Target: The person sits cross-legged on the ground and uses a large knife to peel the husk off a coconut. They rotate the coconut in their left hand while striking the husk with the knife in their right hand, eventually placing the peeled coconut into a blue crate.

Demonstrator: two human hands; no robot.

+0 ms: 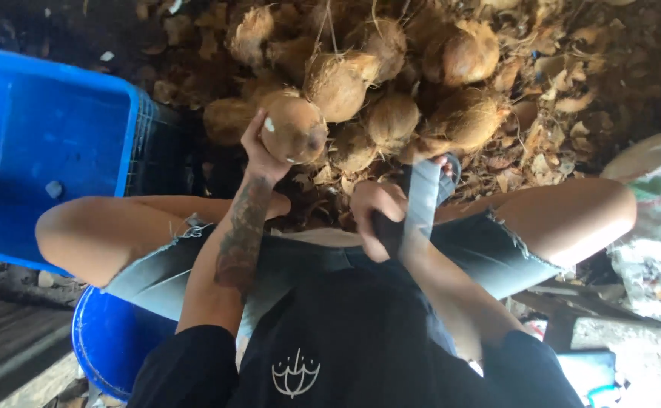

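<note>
Husk-strewn ground holds a blue crate [58, 128] (contents unclear); left fingers [258, 151] grasp a coconut [294, 128], right fingers [375, 215] a blade [421, 200].

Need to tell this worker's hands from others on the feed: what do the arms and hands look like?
Both hands are bare, no gloves. Left hand: dark tattoo along the forearm. Right hand: forearm unmarked. Black sleeves cover both upper arms.

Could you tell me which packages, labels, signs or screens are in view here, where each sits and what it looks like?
Sack: right edge, beside the knee; bulging, whitish with a green band.
Crumpled wrapper: lower right, below the sack; pale plastic with faint printing.
Shirt emblem: bottom centre on the black shirt; small white umbrella outline.
No signs or screens show.
</note>
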